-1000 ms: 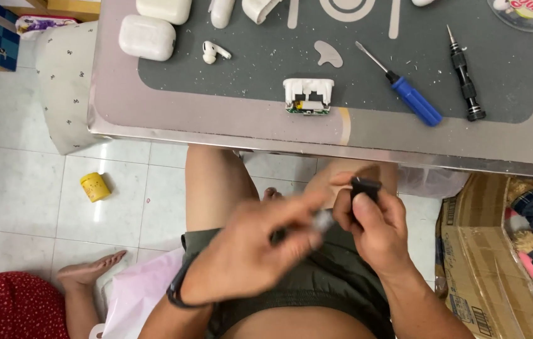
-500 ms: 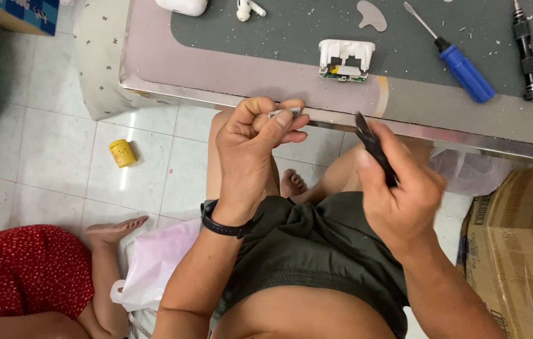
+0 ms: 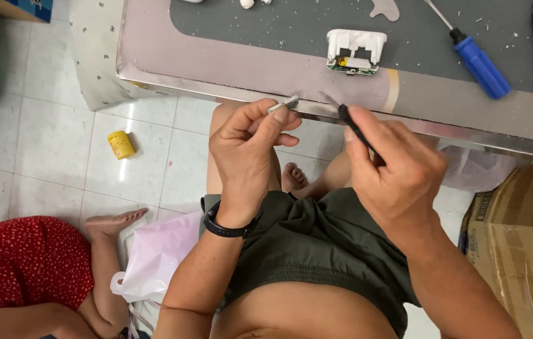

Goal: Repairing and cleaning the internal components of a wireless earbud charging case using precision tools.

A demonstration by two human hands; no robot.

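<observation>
- Right hand (image 3: 398,166) clenches a slim black pointed tool (image 3: 353,125), tip aimed up-left.
- Left hand (image 3: 250,147) pinches a small flat grey metal strip (image 3: 284,104), just left of that tip, long axis slanting toward it.
- Beyond both: opened white plastic casing (image 3: 355,51) on the grey surface (image 3: 247,56).

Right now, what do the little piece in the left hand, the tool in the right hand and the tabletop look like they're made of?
The small piece in the left hand: pale grey, flat, probably plastic or thin metal; too small to tell. The tool in the right hand: matte black shaft, likely metal or plastic, tip blurred. The tabletop: dull grey surface with a mirror-bright edge, probably stainless steel, under a dark matte mat, seemingly rubber.
</observation>
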